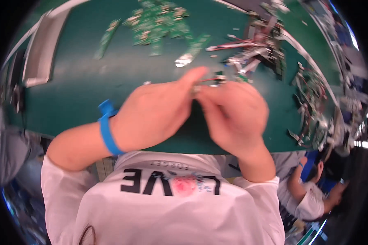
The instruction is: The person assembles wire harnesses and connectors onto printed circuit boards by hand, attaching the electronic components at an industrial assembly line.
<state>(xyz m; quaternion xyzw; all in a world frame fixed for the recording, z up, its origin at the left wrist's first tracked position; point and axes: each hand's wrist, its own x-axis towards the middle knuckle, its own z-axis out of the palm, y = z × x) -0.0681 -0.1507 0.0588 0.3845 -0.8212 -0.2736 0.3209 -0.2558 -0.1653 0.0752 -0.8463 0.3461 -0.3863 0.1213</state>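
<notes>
Above the green surface [90, 77], a small wired part [210, 80] is pinched between both hands — left hand [151, 114] closed on its near end, right hand [233, 116] closed beside it. A firm, steady grip near the wires is advised — loose circuit boards [159, 20] lie beyond.

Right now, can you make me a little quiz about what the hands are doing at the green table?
1. True or false: both hands pinch one small part with red wires.
2. Which wrist wears the blue band? A) left B) right
3. What lies in a pile at the far middle of the table?

Key:
1. True: left hand and right hand meet on it.
2. A.
3. Green circuit boards.
</notes>
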